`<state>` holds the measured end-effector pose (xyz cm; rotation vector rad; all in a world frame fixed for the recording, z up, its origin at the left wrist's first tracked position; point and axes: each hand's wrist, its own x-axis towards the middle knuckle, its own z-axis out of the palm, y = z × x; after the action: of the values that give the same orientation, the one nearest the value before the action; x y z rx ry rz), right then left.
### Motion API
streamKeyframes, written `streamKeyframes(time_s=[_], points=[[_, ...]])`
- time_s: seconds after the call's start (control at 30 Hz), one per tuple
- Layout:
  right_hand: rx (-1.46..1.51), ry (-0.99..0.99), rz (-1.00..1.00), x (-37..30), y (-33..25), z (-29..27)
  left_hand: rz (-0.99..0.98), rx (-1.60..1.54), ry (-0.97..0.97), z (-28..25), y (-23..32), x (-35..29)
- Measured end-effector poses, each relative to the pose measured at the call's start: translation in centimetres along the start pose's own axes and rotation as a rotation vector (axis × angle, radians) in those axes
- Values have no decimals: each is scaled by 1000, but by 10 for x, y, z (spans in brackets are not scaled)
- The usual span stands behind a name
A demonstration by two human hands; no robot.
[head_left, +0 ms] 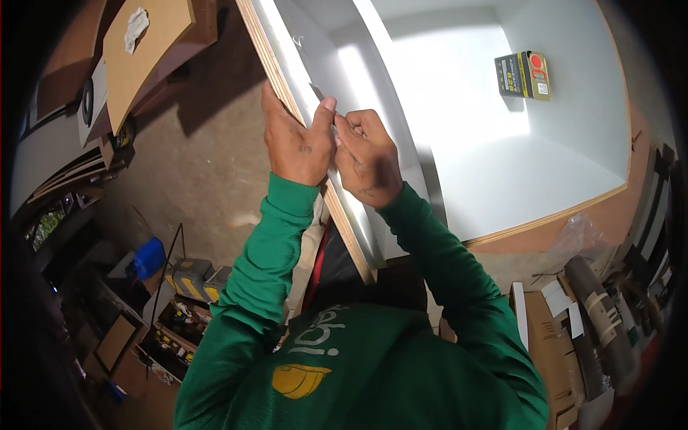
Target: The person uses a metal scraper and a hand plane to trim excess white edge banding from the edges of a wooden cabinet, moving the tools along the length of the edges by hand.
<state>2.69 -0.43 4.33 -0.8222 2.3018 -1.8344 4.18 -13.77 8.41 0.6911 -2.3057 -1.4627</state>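
A long white-faced panel with a layered plywood edge (269,54) runs slantwise in front of me. My left hand (295,143) is wrapped over that edge, its fingers on the outer side and its thumb on the white face. Close beside it, my right hand (369,158) is closed, with fingers curled and pinched. A thin, dark, pointed blade (316,91) sticks out past the left thumb, in line with the right hand's grip; its handle is hidden by the hands. A thin curled strip (297,41) lies on the panel farther up.
To the right stands a white open cabinet box (487,179) with a yellow-and-black tin (524,75) inside. A wooden board (147,54) with crumpled white paper is at upper left. Tool boxes (190,279) sit lower left; cardboard (541,351) and rolled material (598,315) lie lower right.
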Motion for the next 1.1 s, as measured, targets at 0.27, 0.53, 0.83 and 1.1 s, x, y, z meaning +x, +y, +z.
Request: streamKeyframes(time_s=[0.27,0.53,0.83,1.1], points=[[78,31,-20,-2,10,2,-87,93,7,3,10,6],[139,-6,22,-9,5,-5,25,70,-17,2,3,-5],[146,49,11,-6,12,6,20,147,30,6,-2,2],[102,89,-14,0,17,15,53,197,52,8,-9,11]])
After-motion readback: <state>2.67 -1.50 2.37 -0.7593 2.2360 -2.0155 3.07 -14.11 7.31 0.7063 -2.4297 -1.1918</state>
